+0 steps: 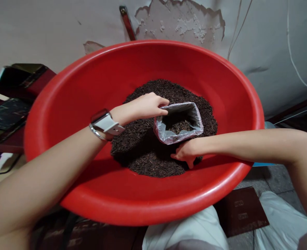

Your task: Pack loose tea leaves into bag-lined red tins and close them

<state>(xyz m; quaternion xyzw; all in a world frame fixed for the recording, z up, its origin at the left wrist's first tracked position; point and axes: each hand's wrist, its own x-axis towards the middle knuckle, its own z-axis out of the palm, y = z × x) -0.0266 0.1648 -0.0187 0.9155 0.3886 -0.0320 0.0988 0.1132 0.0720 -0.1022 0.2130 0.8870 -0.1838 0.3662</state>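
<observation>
A foil-lined bag point(178, 139) with an open, squarish mouth stands in a heap of dark, thin dry leaves that look like loose tea point(153, 165). Some of the same leaves lie inside the bag. My left hand point(153, 104) pinches the left edge of the bag's mouth between thumb and fingers; a watch with a pale strap point(108, 125) is on that wrist. Just in front of the bag, my right hand point(188, 151) reaches low over the leaves, its fingers apart and partly turned from view. The heap lies in the bottom of a large red basin point(111, 205).
Behind the basin rises a wall point(65, 27) with peeling paint. Dark boxes point(15, 93) stand at the left. Below the rim are a dark red flat panel point(240, 211) and a white plastic bag point(281, 222). A white cord point(290, 45) hangs at the right.
</observation>
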